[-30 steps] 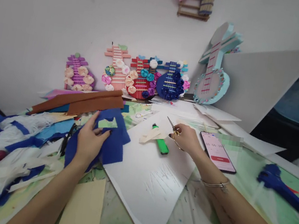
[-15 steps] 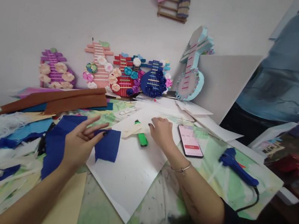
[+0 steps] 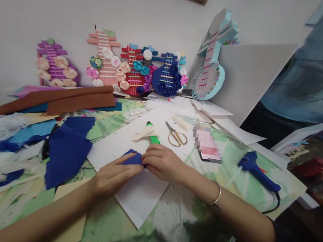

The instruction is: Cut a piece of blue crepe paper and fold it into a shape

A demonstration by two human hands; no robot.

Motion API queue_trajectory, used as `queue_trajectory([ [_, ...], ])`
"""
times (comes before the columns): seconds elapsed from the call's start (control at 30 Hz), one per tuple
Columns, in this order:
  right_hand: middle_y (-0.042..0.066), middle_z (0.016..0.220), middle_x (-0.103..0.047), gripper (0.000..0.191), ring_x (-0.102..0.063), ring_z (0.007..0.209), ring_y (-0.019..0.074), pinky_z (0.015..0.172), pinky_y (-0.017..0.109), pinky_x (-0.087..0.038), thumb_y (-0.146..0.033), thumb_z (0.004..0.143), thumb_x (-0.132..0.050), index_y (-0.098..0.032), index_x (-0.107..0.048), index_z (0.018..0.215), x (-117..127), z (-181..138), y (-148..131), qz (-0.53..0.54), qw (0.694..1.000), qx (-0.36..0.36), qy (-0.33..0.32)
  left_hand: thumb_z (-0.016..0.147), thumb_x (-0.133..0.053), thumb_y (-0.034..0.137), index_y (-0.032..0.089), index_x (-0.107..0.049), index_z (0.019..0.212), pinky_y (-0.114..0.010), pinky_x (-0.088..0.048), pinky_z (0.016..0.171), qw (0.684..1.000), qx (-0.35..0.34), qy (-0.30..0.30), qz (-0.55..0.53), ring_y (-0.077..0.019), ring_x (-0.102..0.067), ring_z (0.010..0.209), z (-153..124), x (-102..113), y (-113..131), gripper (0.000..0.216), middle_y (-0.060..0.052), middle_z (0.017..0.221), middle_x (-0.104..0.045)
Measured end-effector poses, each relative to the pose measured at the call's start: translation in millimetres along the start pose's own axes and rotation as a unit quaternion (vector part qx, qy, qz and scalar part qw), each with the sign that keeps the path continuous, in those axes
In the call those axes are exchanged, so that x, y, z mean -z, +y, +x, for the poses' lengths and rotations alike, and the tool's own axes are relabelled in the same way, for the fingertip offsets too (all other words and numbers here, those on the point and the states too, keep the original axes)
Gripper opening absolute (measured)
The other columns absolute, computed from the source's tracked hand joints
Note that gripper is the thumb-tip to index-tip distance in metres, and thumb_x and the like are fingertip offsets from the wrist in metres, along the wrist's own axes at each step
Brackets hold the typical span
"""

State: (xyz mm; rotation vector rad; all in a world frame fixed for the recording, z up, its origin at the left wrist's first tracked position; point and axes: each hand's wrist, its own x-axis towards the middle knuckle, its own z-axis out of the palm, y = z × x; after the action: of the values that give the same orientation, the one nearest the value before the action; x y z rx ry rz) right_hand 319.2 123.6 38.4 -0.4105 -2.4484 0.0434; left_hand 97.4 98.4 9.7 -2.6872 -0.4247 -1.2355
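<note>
A small piece of blue crepe paper [image 3: 132, 158] is between my hands, over a white sheet [image 3: 140, 204]. My left hand [image 3: 115, 173] grips its left and near side, fingers stretched along it and thumb against the near edge. At its right end my right hand [image 3: 160, 162] pinches the edge with fingertips close to the left thumb. Part of the paper is covered by the fingers. Just beyond lie a green-handled tool [image 3: 154, 139] partly under a cream scrap [image 3: 144, 133], and gold-handled scissors [image 3: 175, 135].
A larger blue piece [image 3: 68, 151] and white and blue scraps [image 3: 4, 152] lie on the left. Rolled brown paper [image 3: 59, 102] is behind them. On the right are a phone [image 3: 208, 145] and a blue glue gun [image 3: 260, 172] with a cord. Decorated paper instruments [image 3: 135, 71] line the wall.
My right hand has come back from the scissors, which now lie uncovered, to the blue paper. My left hand has moved right with the paper, and both hands now hold it.
</note>
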Motion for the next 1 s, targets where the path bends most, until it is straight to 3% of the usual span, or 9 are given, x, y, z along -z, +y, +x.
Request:
queue_trajectory([
  [0.17,0.01,0.088,-0.07,0.017,-0.058,0.092,0.0206,0.084,0.035,-0.048,-0.006,0.085,-0.049,-0.014,-0.063,0.08,-3.6,-15.9,-4.4,-0.007,0.997,0.033,-0.068,0.092,-0.046,0.009,0.014,-0.061,0.103,-0.041,-0.041,0.109,0.998,-0.028,-0.056,-0.028,-0.014,-0.069,0.096,-4.8,2.6,0.4,0.019,-0.006,0.091,-0.075],
  [0.37,0.008,0.09,-0.069,0.019,-0.058,0.086,0.0175,0.081,0.032,-0.048,-0.001,0.077,-0.053,-0.012,-0.064,0.086,-0.8,-10.3,5.3,0.105,0.985,0.013,-0.136,0.083,-0.054,0.002,0.016,-0.06,0.095,-0.044,-0.04,0.107,0.993,0.079,-0.074,-0.05,-0.0153,-0.069,0.092,-7.2,7.3,2.9,0.02,-0.007,0.089,-0.074],
  [0.5,0.008,0.091,-0.069,0.013,-0.058,0.088,0.0164,0.082,0.031,-0.047,-0.004,0.076,-0.059,-0.014,-0.065,0.081,5.1,-2.2,16.2,0.217,0.96,-0.028,-0.177,0.085,-0.056,0.006,0.017,-0.06,0.093,-0.045,-0.036,0.108,0.986,0.107,-0.091,-0.087,-0.0154,-0.068,0.093,-6.8,9.1,1.9,0.015,-0.004,0.088,-0.072],
  [0.6,0.008,0.094,-0.068,0.008,-0.057,0.093,0.0163,0.087,0.032,-0.046,-0.008,0.08,-0.06,-0.014,-0.065,0.08,6.2,-2.7,22.4,0.265,0.946,-0.055,-0.175,0.088,-0.052,0.007,0.016,-0.06,0.093,-0.046,-0.034,0.106,0.985,0.088,-0.124,-0.085,-0.0172,-0.064,0.096,-5.1,10.6,-0.8,0.013,-0.004,0.089,-0.071],
  [0.7,0.008,0.096,-0.067,0.009,-0.055,0.097,0.0163,0.09,0.034,-0.044,-0.01,0.085,-0.057,-0.015,-0.065,0.085,5.8,-6.8,25.6,0.285,0.937,-0.076,-0.189,0.092,-0.044,0.006,0.014,-0.06,0.093,-0.041,-0.041,0.095,0.979,0.053,-0.178,-0.089,-0.0179,-0.059,0.093,-4.0,11.1,-2.4,0.018,-0.007,0.092,-0.069],
  [0.8,0.008,0.094,-0.065,0.013,-0.054,0.094,0.0163,0.087,0.033,-0.044,-0.008,0.087,-0.052,-0.014,-0.063,0.089,4.3,-9.1,25.4,0.295,0.93,-0.101,-0.193,0.093,-0.042,0.009,0.015,-0.061,0.096,-0.033,-0.044,0.08,0.969,0.105,-0.189,-0.119,-0.0175,-0.055,0.088,-5.6,9.7,-2.3,0.02,-0.009,0.094,-0.064],
  [0.9,0.006,0.089,-0.064,0.018,-0.052,0.089,0.0163,0.083,0.032,-0.043,-0.003,0.086,-0.048,-0.015,-0.06,0.09,-0.1,-8.4,22.5,0.28,0.934,-0.126,-0.181,0.092,-0.041,0.007,0.017,-0.061,0.098,-0.031,-0.042,0.079,0.951,0.179,-0.183,-0.171,-0.0178,-0.052,0.09,-8.0,8.1,-2.6,0.024,-0.008,0.095,-0.06],
  [1.0,0.004,0.085,-0.063,0.02,-0.05,0.086,0.0163,0.081,0.032,-0.041,-0.002,0.085,-0.047,-0.016,-0.06,0.088,-6.4,-7.4,19.2,0.257,0.945,-0.122,-0.162,0.092,-0.04,0.007,0.02,-0.061,0.096,-0.03,-0.039,0.079,0.932,0.208,-0.206,-0.213,-0.0175,-0.05,0.089,-8.1,7.9,-4.8,0.026,-0.006,0.092,-0.06],
])
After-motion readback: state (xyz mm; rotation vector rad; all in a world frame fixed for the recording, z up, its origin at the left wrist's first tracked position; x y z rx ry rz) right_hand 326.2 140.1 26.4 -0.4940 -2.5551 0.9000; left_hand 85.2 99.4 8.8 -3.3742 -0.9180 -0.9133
